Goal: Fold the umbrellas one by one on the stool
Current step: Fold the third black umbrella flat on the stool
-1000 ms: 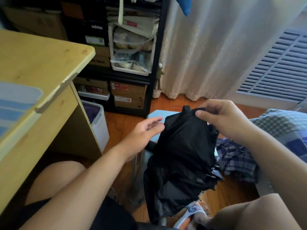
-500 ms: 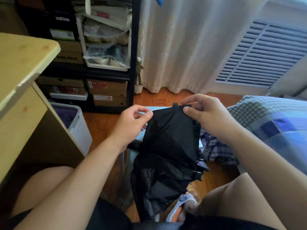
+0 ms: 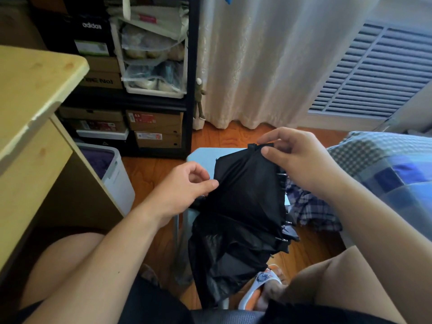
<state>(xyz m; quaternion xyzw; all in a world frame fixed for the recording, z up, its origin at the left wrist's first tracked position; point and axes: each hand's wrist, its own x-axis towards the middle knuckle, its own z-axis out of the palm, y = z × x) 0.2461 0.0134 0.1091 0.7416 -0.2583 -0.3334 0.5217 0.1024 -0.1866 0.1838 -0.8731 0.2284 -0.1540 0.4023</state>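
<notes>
Boxes fill the black shelf unit (image 3: 190, 73) at the back: cardboard shoeboxes (image 3: 154, 121) stacked low, a black one marked adidas (image 3: 91, 25) higher up, and clear plastic drawers (image 3: 154, 78) with what look like shoes inside, though the plastic blurs them. Beside the wooden desk (image 3: 35, 94) stands one white bin (image 3: 117, 174) holding something purple; I cannot tell what it is.

One black umbrella (image 3: 245, 195) is in view, collapsed but with its cloth loose, held up over the pale blue stool (image 3: 201, 154). Most of the seat is hidden behind the cloth, and the umbrella's handle cannot be made out. A few metal rib tips (image 3: 284, 230) show at the right edge. The left hand (image 3: 182, 188) pinches the cloth at its left edge between thumb and forefinger. The right hand (image 3: 297, 160) pinches the top corner near the strap, fingers curled round it.

Plaid fabric (image 3: 308, 206) lies on the floor to the right, partly covered by the right forearm. A checked blue bedcover (image 3: 385, 169) is cut off at the frame's edge. One sandalled foot (image 3: 264, 284) shows below the umbrella.
</notes>
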